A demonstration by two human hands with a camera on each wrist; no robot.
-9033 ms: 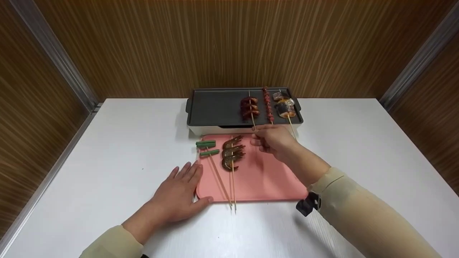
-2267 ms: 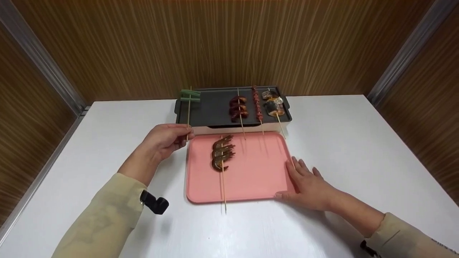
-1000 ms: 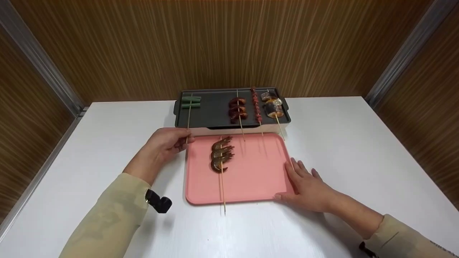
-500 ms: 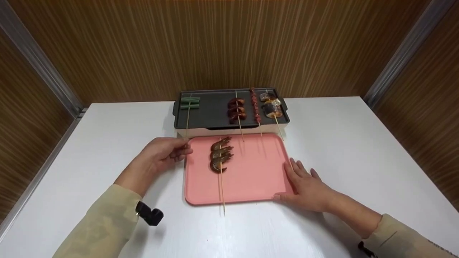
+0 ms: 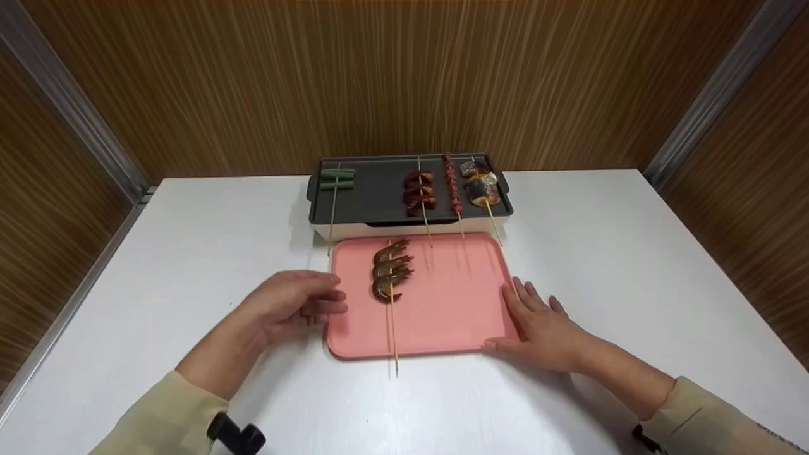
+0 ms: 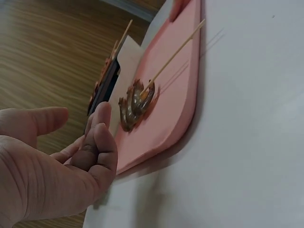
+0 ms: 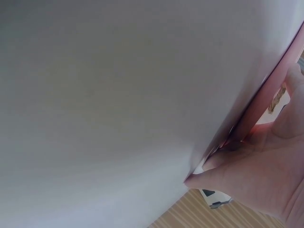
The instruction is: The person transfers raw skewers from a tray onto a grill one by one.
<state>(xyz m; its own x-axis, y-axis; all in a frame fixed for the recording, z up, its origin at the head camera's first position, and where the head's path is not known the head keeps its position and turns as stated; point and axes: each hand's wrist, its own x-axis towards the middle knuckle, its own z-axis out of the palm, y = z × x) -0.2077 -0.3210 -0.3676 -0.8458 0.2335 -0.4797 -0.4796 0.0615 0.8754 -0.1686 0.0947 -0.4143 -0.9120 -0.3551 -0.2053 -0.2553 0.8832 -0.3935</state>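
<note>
My left hand hovers by the left edge of a pink tray, fingers loosely bent with nothing between them. The left wrist view shows its thumb apart from the fingers. On the tray lies a shrimp skewer, its stick overhanging the front rim. My right hand rests flat against the tray's right edge, fingers extended and thumb at the front corner. A skewer of green vegetable pieces lies at the left of the black grill plate, its stick end sticking out over the front.
Also on the grill plate are a skewer of dark red glazed pieces, a thin red-bead-like skewer and a fish-chunk skewer. The grill stands behind the tray on a white table. A wood-patterned panel rises behind.
The glazed skewer, then the green vegetable skewer, came to lie on the grill. My left hand let go of the green one and drew back toward me. The right hand moved to the tray's right edge.
</note>
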